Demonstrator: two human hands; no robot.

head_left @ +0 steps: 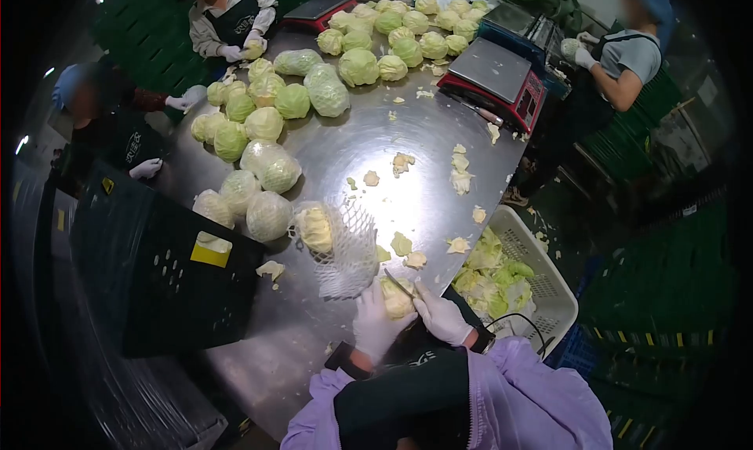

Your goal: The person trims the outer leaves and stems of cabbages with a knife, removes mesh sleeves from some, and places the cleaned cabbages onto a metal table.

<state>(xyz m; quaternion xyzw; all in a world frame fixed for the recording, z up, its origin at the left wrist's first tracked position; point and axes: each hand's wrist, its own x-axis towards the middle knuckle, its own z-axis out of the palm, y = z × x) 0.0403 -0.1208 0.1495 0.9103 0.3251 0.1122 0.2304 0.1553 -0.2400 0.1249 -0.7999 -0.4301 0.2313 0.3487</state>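
A pale cabbage [397,301] sits close to my body at the near edge of the steel table. My left hand [376,325], in a white glove, grips it from the left. In my gloved right hand [444,317] is a small knife [401,285], its dark blade lying across the top of the cabbage; most of its handle is hidden by the fingers. Just beyond my left hand lies an empty part of a white foam net [349,265], and another cabbage [315,232] rests partly inside the netting.
Many cabbages [292,101] cover the table's left and far sides, some in nets. A red scale [494,73] stands at the far right. A dark crate [169,269] is at left; a white basket [561,305] of leaves is at right. Leaf scraps dot the steel table [345,152]. Several co-workers stand around.
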